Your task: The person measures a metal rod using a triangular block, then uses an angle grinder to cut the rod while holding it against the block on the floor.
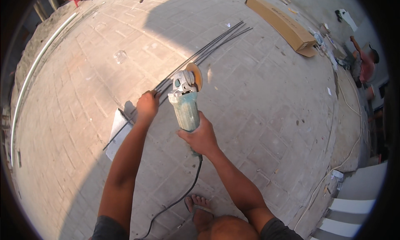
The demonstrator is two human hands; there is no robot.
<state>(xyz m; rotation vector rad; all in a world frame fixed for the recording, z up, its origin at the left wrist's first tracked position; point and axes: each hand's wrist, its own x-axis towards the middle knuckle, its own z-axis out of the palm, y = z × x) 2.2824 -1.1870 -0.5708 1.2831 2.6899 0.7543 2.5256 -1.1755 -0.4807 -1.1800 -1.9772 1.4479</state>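
Observation:
My right hand (201,134) is wrapped round the body of a green angle grinder (186,111), which has a silver head and an orange-brown disc (194,76) at its far end. A black cord runs from its rear toward my foot. To the left, my left hand (148,105) is closed round several thin dark metal rods (208,46). The rods stretch from the near left to the far right, their far ends fanned apart. Under their near end lies a pale, flat-sided block (118,131). The grinder's disc is close to the rods; whether it touches them I cannot tell.
A long cardboard box (281,25) lies at the far right. Behind it a person in a red shirt (367,65) is at the right edge. A white pipe (31,79) runs along the left. A pale cable (352,146) trails on the right, near white steps (350,211).

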